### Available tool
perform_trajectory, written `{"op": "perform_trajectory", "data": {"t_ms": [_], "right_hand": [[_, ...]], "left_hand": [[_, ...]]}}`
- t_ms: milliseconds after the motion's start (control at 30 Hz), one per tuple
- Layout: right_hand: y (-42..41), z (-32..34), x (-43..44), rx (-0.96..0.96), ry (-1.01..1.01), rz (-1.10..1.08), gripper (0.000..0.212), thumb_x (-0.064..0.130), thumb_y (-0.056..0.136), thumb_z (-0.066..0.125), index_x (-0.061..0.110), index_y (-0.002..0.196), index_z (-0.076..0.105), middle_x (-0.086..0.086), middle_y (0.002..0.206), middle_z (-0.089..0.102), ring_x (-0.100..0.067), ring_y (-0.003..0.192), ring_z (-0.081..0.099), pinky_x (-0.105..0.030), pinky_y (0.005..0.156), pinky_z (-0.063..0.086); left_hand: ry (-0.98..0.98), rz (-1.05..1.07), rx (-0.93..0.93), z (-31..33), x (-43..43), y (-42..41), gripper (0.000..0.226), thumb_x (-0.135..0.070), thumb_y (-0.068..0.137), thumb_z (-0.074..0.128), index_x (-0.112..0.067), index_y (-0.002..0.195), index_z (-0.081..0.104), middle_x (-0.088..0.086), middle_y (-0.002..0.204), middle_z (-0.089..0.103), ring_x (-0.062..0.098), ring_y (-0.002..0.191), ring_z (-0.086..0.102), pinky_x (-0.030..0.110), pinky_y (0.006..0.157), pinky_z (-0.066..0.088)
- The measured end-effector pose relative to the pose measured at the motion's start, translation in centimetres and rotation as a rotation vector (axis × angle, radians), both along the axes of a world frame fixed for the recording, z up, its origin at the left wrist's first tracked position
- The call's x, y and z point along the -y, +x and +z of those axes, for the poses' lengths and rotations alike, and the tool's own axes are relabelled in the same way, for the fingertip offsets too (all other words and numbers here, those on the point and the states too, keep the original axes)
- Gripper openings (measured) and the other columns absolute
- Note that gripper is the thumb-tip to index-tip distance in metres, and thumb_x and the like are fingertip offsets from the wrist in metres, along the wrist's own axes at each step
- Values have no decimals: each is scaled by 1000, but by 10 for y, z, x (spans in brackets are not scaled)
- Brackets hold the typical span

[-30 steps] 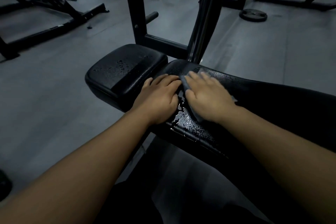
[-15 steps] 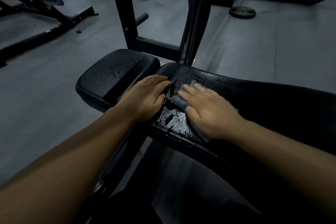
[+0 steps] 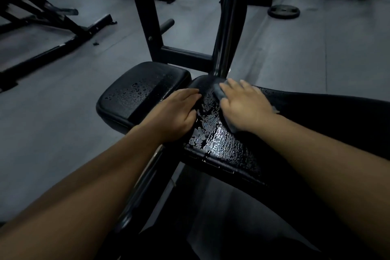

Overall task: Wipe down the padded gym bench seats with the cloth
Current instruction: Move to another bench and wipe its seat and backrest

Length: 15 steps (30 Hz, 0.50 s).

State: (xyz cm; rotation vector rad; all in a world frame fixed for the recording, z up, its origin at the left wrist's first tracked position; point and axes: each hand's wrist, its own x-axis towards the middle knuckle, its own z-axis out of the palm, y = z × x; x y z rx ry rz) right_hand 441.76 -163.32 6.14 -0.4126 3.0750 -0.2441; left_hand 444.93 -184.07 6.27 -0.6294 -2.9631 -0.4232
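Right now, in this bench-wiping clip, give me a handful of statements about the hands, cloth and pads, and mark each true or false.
1. The right hand presses the cloth flat on the long pad. True.
2. The left hand holds a spray bottle. False: it holds nothing and rests open, across the gap between the two pads.
3. The small seat pad is dry. False: droplets still sit on it.
4. Water shines on the long pad just in front of the cloth, on the person's side. True.
5. A weight plate lies on the small seat pad. False: it lies on the floor, far back at the right.
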Motion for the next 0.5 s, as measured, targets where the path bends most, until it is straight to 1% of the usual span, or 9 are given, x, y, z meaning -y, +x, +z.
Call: {"op": "perform_trajectory", "data": {"t_ms": [67,167,200,233,300,367,400,433,500], "right_hand": [[4,0,23,-2,3,-2,58,41,102,21,26,158,19,-2,168,10,-28,153,8,-47,123,10],[54,-4,19,-6,-43,261,63,47,98,14,30,158,18,4,168,8,-21,154,5,-42,124,7],[63,-4,6,5,-58,303,66,50,95,11,33,158,17,7,167,9,-19,154,5,-41,124,7],[58,-5,-6,10,-54,300,67,51,94,9,34,158,17,8,167,10,-17,154,6,-41,124,8],[24,-5,-17,-8,-19,179,66,50,95,11,32,158,18,5,167,13,-19,153,10,-42,124,11],[-5,-4,0,-27,6,25,66,47,94,14,28,156,22,-1,167,17,-24,152,15,-46,123,15],[-6,-2,15,-33,14,-7,66,46,93,15,27,156,23,-2,166,17,-27,152,15,-47,123,15],[1,-2,28,-32,15,18,67,46,92,16,26,156,23,-3,167,16,-28,152,14,-48,123,14],[34,-3,35,-21,-10,205,67,47,92,14,29,156,22,0,167,14,-25,153,9,-45,124,11]], "left_hand": [[4,4,5,0,0,0,50,-24,99,45,-13,148,44,1,155,38,14,142,31,24,112,24],[13,22,6,0,2,1,50,-25,98,44,-11,146,46,3,154,41,15,141,34,23,112,24],[11,26,2,0,4,1,50,-25,99,44,-12,147,46,2,154,41,14,141,34,23,112,24],[4,27,0,1,7,1,50,-25,99,45,-13,148,45,0,155,40,14,141,34,24,113,24],[-42,15,-8,1,12,1,50,-28,100,44,-17,149,43,-2,156,38,14,142,33,29,117,26],[-81,10,-14,1,16,-1,51,-29,100,43,-19,150,41,-3,157,36,15,143,33,37,118,29],[-84,12,-10,1,17,-1,52,-30,99,42,-19,150,42,-3,157,37,16,143,33,39,118,31],[-77,16,-5,0,16,0,53,-30,98,41,-18,149,43,-1,157,38,17,142,35,40,117,32],[-49,19,-7,-2,17,2,54,-30,96,39,-16,148,45,0,155,40,18,141,37,41,115,34]]}}
